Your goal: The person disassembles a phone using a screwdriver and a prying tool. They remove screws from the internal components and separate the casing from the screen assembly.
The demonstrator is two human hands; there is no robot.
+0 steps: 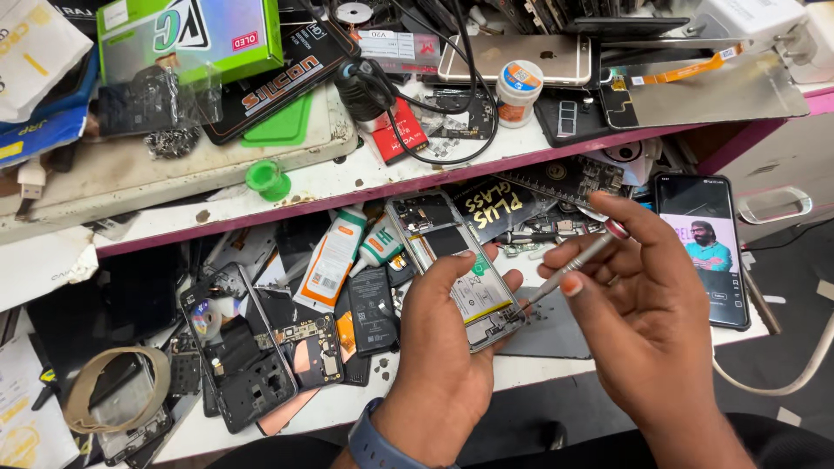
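My left hand [443, 334] clasps the opened phone [452, 265] from below, so its inside faces up | my right hand [638, 300] pinches the screwdriver [569, 267], tip at the phone's lower right corner | lit phone [704, 247] lies right of it.

Opened phone [452, 269] lay in left hand [443, 347] over the counter [347, 404]. Right hand [638, 304], to its right, held a screwdriver [569, 265] with tip at the phone's lower edge. Lit phone [704, 247] lay right of both hands. Dismantled phone frames [252, 347] lay left. Shelf [261, 187] behind carried boxes [187, 39] and a small jar [519, 91].
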